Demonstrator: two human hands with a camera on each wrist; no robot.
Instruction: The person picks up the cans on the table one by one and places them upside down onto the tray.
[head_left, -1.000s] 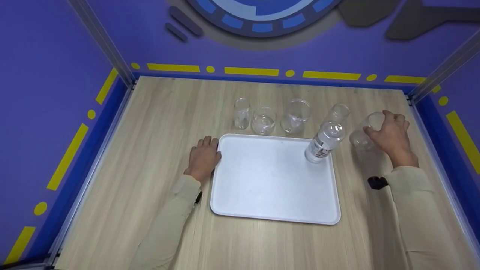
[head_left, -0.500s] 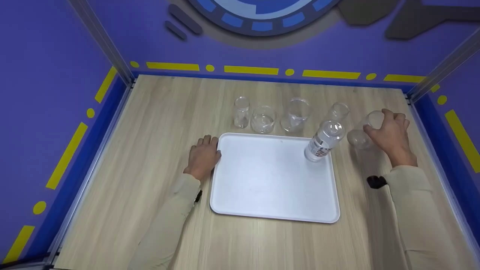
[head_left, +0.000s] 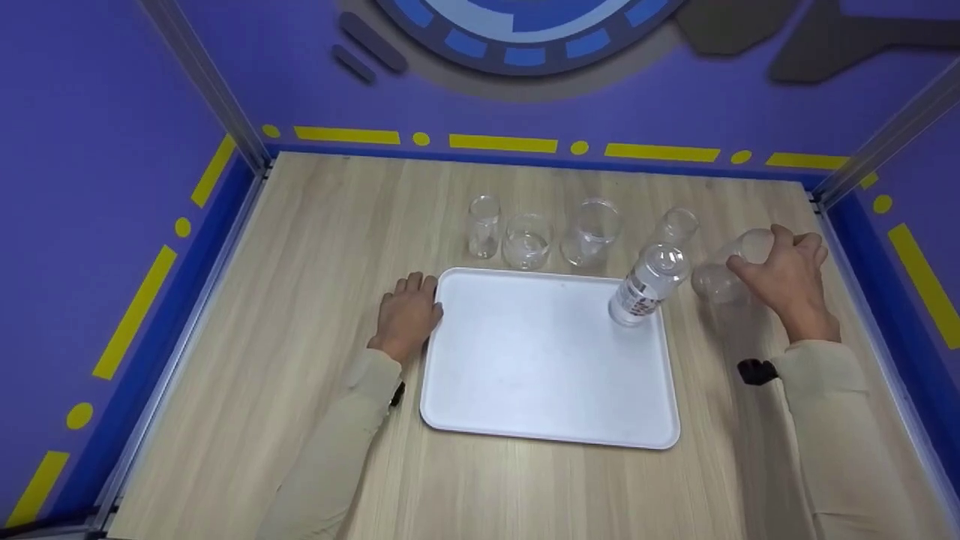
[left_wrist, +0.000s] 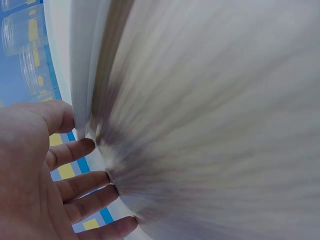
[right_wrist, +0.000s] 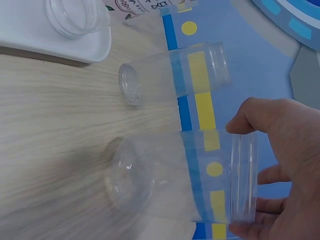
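My right hand (head_left: 791, 274) grips a clear wide jar (right_wrist: 170, 175) round its threaded rim, thumb on one side and fingers on the other. The jar's base is close to the wooden table; whether it touches cannot be told. Beside the white tray (head_left: 551, 360), my left hand (head_left: 407, 315) rests on the table with fingers spread, its thumb against the tray's left edge in the left wrist view. On the tray's far right corner stands a clear jar with a printed label (head_left: 649, 283). A slimmer clear jar (right_wrist: 172, 75) stands just left of the held one.
Behind the tray stand a narrow clear jar (head_left: 484, 229), a short round clear jar (head_left: 527, 241) and a tall clear jar (head_left: 592, 232). Purple-blue panels (head_left: 525, 112) with yellow marks enclose the table (head_left: 352, 225) at the back and sides.
My right hand has shifted slightly right and nearer at the jar's rim, and the jar's base has moved a little left. The left hand and the tray stay put.
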